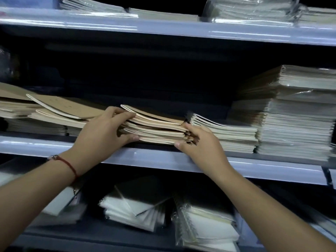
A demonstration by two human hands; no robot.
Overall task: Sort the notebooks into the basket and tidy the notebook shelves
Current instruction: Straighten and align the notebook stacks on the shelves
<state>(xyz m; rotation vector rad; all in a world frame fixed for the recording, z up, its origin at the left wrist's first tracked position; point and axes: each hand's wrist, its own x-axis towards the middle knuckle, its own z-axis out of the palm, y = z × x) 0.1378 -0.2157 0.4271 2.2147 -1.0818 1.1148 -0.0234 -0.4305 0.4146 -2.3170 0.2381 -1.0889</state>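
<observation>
Head view: both hands clasp a loose stack of thin tan-covered paper notebooks [154, 128] on the middle pale-blue metal shelf [163, 159]. The left hand [101, 131] curls its fingers over the stack's left end with the thumb beneath; the right hand [198, 140] pinches its right corner. Slanted tan notebooks [60, 108] to the left look untidy, so tidying seems barely begun. No basket is in view

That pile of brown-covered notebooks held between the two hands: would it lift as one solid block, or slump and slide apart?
Probably slump: the brown notebook stack is thin soft-cover books, and the top covers already curl upward. Loose layers look uneven, so they may fan or slide. The left hand and right hand gripping opposite ends should help.
</observation>
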